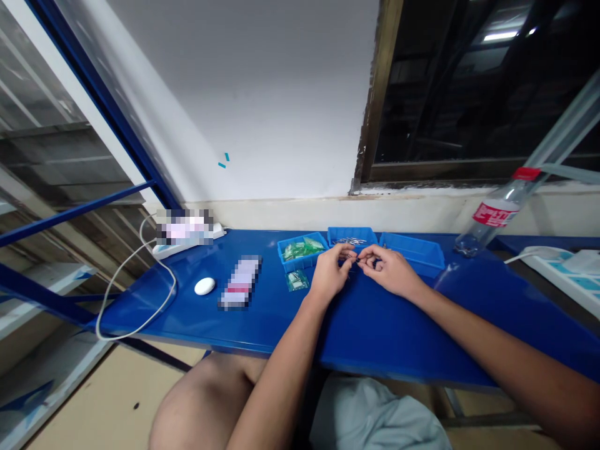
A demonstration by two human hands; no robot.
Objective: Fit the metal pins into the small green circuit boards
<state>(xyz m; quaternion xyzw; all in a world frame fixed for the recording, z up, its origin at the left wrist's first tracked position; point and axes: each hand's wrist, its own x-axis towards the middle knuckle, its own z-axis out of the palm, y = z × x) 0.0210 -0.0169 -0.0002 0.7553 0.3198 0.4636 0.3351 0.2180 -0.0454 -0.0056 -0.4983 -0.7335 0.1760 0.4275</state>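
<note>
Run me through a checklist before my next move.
1. Left hand and right hand both in view: ok.
2. Small item between the fingertips identifiable: cannot tell.
3. Thin metal pieces in the middle blue tray: ok.
4. All green packets in the left blue tray: not ok, a packet lies outside, near its front.
5. Bottle capped: ok.

Can count three blue trays (301, 265) and one bottle (495, 214) near the back edge of the surface (276, 325), plus one white oval object (205, 286) and one blurred rectangular item (240, 282) toward the left edge.
</note>
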